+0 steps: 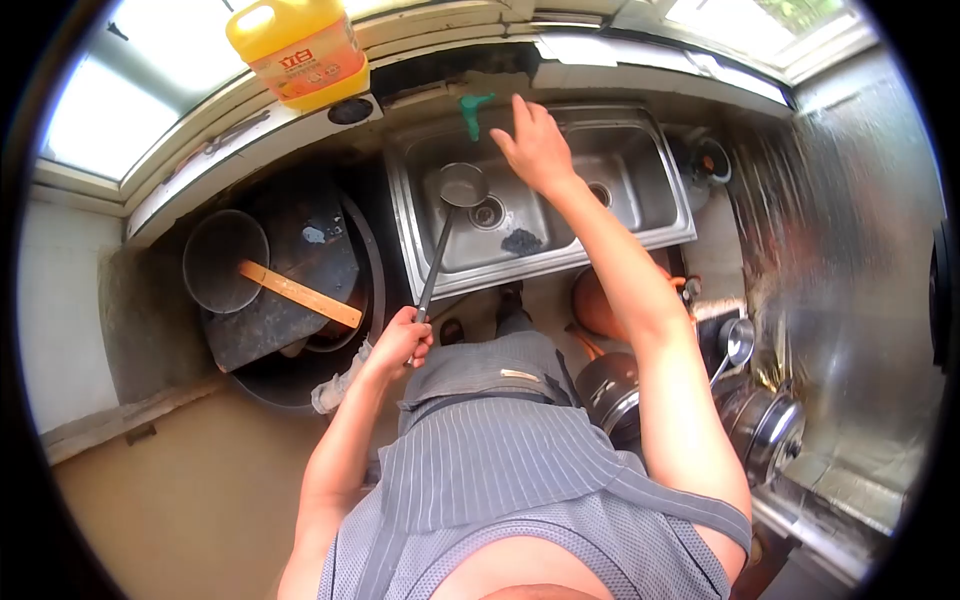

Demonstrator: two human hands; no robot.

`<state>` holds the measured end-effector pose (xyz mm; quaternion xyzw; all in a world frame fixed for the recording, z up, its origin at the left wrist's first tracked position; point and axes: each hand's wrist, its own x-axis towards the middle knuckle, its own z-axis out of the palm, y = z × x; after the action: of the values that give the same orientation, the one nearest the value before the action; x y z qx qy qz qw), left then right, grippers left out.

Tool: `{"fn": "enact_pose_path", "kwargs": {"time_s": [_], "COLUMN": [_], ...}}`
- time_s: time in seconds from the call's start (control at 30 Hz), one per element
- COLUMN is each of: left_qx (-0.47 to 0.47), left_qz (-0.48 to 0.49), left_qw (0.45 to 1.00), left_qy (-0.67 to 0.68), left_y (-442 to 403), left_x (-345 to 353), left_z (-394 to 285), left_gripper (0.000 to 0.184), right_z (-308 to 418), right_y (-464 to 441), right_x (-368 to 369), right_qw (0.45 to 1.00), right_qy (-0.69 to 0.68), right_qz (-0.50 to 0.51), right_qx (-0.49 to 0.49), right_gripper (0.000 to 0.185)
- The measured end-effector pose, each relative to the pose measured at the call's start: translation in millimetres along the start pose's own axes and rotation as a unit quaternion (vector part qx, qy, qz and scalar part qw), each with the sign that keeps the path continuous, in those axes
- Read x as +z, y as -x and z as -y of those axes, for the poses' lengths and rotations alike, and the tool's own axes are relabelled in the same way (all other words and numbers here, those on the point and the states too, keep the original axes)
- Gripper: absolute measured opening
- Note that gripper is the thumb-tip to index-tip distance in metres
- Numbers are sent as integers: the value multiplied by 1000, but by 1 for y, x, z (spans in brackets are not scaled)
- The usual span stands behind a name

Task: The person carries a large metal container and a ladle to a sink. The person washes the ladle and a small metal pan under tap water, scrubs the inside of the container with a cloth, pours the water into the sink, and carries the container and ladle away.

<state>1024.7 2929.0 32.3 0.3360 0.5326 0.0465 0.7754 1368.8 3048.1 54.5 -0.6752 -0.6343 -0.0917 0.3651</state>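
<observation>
- left grip [403, 342] closed round the ladle [463, 186] by its handle, apparently so the bowl reaches over the sink's [552, 222] left basin from the front edge.
- right grip [538, 145] spread, seemingly empty, at the far edge near a green fitting [472, 116].

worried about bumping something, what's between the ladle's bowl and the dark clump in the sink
In the head view, the round drain lies between the ladle's bowl and the dark clump.
</observation>
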Motion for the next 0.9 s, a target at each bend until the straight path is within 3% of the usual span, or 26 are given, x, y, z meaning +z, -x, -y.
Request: {"fn": "enact_pose_path", "kwargs": {"time_s": [0.1, 0.17, 0.33, 0.43, 0.8, 0.87, 0.9], "left_qx": [-7, -24, -47, -59, -52, -40, -41], "left_qz": [-36, -43, -59, -69, -96, -102, -102], "left_qw": [999, 999, 997, 994, 991, 991, 990], "left_qy": [4, -14, 27, 53, 78, 83, 84], "left_y": [-21, -28, -43, -44, -42, -47, -49], "left_x": [16, 29, 58, 73, 87, 86, 87], "left_z": [0, -2, -3, -8, -1, 0, -1], "left_gripper": [14, 13, 13, 13, 16, 16, 16], "right_z": [-13, -24, -70, -70, -73, -87, -100], "right_y": [-42, -60, -73, -77, -63, -42, -23], "right_x": [45, 69, 106, 107, 85, 72, 74], "right_qw": [994, 960, 936, 926, 941, 951, 949], "right_qy": [81, 160, 107, 57, 22, -114, -110], "right_qz": [45, 219, 255, 299, 334, 237, 236], "right_qx": [-56, -65, -217, -224, -54, 160, 175], "right_gripper": [55, 52, 31, 34, 33, 31, 32]}}
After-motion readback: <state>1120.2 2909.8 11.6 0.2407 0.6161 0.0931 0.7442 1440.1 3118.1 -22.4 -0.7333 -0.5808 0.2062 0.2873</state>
